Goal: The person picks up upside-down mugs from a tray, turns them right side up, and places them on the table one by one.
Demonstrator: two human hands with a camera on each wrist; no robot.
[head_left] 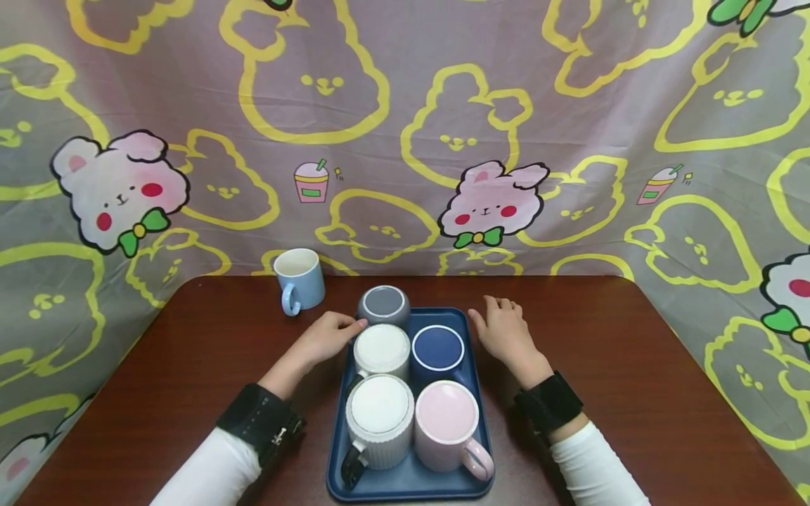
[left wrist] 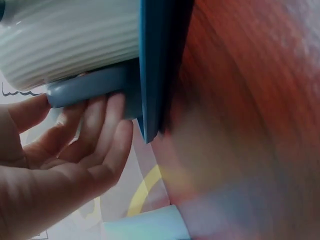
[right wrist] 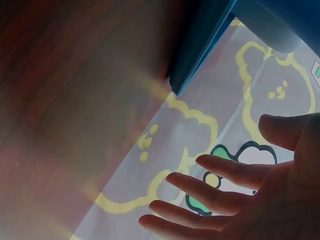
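A blue tray [head_left: 411,486] holds several upside-down mugs. At its far left corner is a grey mug [head_left: 384,302]; my left hand [head_left: 324,337] grips its handle [left wrist: 85,87], thumb on the outer edge and fingers curled behind. Nearer along that side are a white mug [head_left: 382,349] and a ribbed white mug [head_left: 380,414] with a black handle. A dark blue mug [head_left: 438,349] and a pink mug [head_left: 446,414] stand on the right side. Just right of the tray, my right hand [head_left: 504,334] holds nothing, its fingers spread and relaxed in the right wrist view.
A light blue mug [head_left: 300,281] stands upright on the brown table [head_left: 633,386], behind and left of the tray. A patterned cloth [head_left: 380,161] hangs along the table's far edge.
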